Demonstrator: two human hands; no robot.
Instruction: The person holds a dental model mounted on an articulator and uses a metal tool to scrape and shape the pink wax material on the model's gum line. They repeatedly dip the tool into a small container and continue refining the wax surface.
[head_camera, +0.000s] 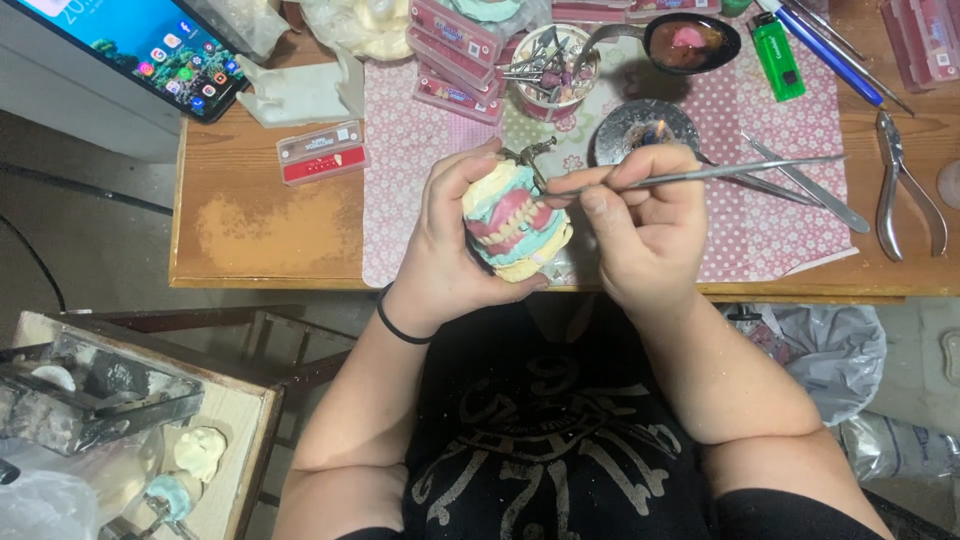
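My left hand (445, 240) grips a dental model (515, 222): cream plaster, teal base, pink gums and a row of white teeth, mounted on a small brass hinge. My right hand (640, 225) pinches a long thin metal instrument (730, 172) like a pen. Its tip touches the model's upper right side, near the hinge. Both hands hover over the near edge of a wooden table (260, 215), above my lap.
On a pink dotted cloth (410, 150) lie more metal instruments (800, 185), a round burner dish (640, 125), a cup of burs (548, 70), a spoon with pink wax (690, 42) and a green lighter (778, 55). Pliers (905, 190) lie right, small flat boxes (322, 152) and a phone (150, 45) left.
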